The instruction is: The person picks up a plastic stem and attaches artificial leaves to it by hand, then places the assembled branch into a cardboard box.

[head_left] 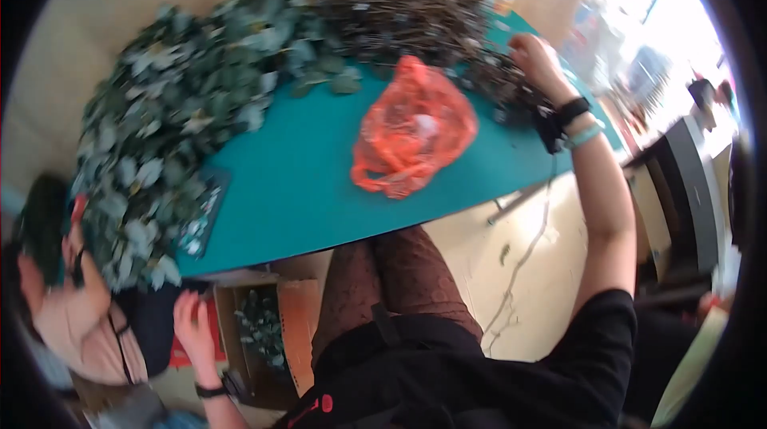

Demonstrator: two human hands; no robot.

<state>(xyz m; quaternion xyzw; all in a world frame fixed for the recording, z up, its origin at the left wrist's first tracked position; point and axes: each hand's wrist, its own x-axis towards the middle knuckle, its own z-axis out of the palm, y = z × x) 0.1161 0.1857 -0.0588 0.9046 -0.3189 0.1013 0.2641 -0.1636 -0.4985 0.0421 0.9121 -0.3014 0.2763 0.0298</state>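
Note:
My right hand [539, 65] is raised over the right end of the table, its fingers curled together. It is just above a small bunch of brown twigs [502, 81], and what is between the fingers, if anything, is too blurred to make out. Low on the left, my left hand [194, 329] is lifted beside an open cardboard box [297, 333], fingers bent and apart, with nothing seen in it. Green leafy artificial stems [258, 325] lie inside that box. A crumpled orange plastic bag [411, 133] with a pale lump inside lies mid-table.
Along the left of the green table [296, 181] spreads a big heap of leafy stems [152, 117]; a brown twig pile [403, 17] lies behind the bag. A co-worker [84, 317] sits at the left. One long thin stem [511, 293] shows against the floor at right.

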